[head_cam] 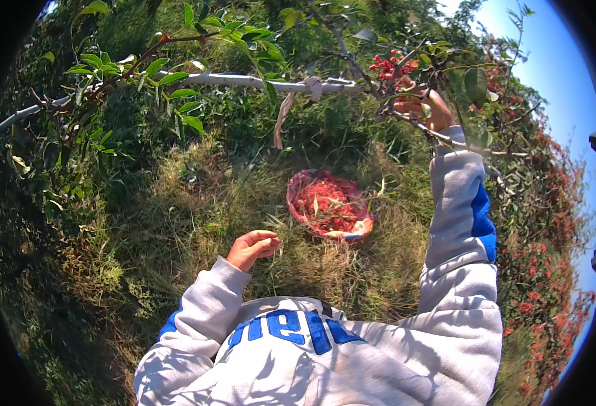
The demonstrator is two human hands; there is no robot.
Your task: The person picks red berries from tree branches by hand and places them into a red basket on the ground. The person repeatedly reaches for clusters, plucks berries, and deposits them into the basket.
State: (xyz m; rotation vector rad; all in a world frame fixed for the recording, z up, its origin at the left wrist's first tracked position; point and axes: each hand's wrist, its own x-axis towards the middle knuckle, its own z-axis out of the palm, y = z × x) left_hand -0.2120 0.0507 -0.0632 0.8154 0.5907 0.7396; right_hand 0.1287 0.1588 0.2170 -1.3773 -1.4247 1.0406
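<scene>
Up at the right, my right hand reaches in among the thorny twigs. Its fingertips are at a cluster of small red berries that looks like Sichuan pepper. Leaves and twigs partly cover that hand, so its grip is hidden. My left hand is held low in front of my body, thumb against the fingers, with nothing visible in it. On the grass beyond it stands a round red basin, its lining or rim multicoloured. Loose red berries fill much of it, with a few leaves on top.
A pale grey branch crosses at the top, with a cloth strip knotted on it and hanging down. A leafy thorny shoot arches at upper left. Berry-laden shrubs line the right side. Dry grass covers the ground.
</scene>
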